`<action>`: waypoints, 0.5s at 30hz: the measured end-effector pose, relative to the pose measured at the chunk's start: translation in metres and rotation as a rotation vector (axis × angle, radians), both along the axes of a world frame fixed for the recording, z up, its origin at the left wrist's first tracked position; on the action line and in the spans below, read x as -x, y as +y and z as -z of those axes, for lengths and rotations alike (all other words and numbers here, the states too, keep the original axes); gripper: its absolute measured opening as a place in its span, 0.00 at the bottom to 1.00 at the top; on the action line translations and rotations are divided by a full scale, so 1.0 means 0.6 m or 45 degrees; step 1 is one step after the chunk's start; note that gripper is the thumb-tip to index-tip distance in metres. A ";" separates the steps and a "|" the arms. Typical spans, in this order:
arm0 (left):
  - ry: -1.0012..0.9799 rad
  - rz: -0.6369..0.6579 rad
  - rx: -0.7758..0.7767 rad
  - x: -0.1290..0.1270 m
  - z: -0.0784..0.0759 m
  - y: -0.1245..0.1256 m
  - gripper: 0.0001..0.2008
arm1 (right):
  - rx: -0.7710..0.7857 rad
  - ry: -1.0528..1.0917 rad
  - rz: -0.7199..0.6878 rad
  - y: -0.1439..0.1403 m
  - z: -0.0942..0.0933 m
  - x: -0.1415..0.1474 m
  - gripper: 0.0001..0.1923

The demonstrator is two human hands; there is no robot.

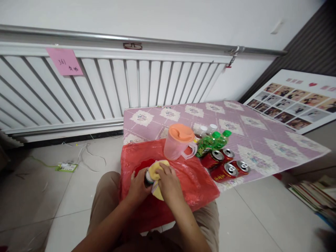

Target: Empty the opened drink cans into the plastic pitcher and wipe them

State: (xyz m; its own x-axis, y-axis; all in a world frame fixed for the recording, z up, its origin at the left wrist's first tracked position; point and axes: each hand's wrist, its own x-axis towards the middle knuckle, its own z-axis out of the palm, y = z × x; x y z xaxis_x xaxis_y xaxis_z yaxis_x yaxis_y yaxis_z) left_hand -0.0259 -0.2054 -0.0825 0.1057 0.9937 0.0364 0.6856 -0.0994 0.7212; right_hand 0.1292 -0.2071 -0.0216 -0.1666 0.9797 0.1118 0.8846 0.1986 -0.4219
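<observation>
My left hand (138, 187) is wrapped round a dark can-like container (147, 181) with a pale rim, held over the red plastic sheet (193, 180). A yellow cloth (158, 192) covers most of its top. Pressed onto that top, my right hand (168, 180) grips the cloth with bent fingers, and part of the cloth hangs down below. Just beyond my hands stands a clear plastic pitcher (172, 148) with an orange lid (181, 132), its handle facing right. The container's label and lower part are hidden by my left hand.
Right of the pitcher stand several red drink cans (222, 173), green-capped bottles (206, 145) and white-capped bottles (212, 128). A floral tablecloth (194, 111) covers the table. Behind is a white radiator (147, 84). A power strip (67, 167) lies on the floor; books (309, 199) are stacked at right.
</observation>
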 end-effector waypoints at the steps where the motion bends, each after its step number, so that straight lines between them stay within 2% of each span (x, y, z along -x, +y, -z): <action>1: 0.007 -0.008 -0.002 0.000 -0.001 0.000 0.30 | -0.020 0.054 0.054 0.002 0.007 -0.012 0.21; 5: 0.011 -0.012 -0.027 0.001 -0.002 -0.001 0.31 | -0.079 0.158 0.180 0.001 0.021 -0.046 0.22; 8: -0.006 -0.007 -0.019 0.002 -0.003 -0.002 0.29 | -0.124 0.278 0.158 -0.010 0.029 -0.031 0.23; 12: 0.008 -0.013 0.016 0.002 -0.007 -0.001 0.28 | -0.071 0.415 0.141 -0.021 0.049 0.001 0.26; 15: 0.052 -0.015 0.023 0.002 -0.008 0.001 0.31 | -0.038 0.507 0.163 -0.021 0.064 0.000 0.26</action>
State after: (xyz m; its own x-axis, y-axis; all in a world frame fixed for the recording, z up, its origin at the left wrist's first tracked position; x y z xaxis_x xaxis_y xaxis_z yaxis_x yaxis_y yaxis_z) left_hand -0.0268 -0.2051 -0.0775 0.0950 0.9954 0.0144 0.7153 -0.0783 0.6944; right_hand 0.1290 -0.2199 -0.0600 0.0184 0.9850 0.1714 0.6720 0.1147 -0.7316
